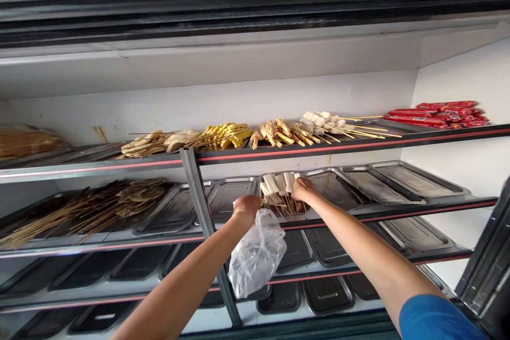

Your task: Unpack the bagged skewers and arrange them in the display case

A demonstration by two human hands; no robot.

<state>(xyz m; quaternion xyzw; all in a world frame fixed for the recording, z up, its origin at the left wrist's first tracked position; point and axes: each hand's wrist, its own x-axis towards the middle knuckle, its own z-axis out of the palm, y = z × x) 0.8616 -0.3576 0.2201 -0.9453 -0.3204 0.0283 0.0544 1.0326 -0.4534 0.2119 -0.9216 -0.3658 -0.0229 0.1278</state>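
Observation:
My left hand [247, 208] is closed at the front of the second shelf, and a clear plastic bag [258, 257] hangs from it over the shelf edge. Beside it, on a metal tray, lie several skewers of white, block-shaped food [274, 185] with their thin sticks pointing towards me. My right hand [304, 189] has its fingers closed at the right end of this group. A white piece shows just above those fingers, and part of a stick below; the grip itself is mostly hidden.
The top shelf bears yellow skewers [227, 135], brown-edged skewers [281, 133], white skewers [319, 119] and red-wrapped sausages [442, 114]. Dark skewers [135, 199] lie left on the second shelf. A metal post [199, 191] stands left of my hands. Metal trays [418, 178] line the shelves.

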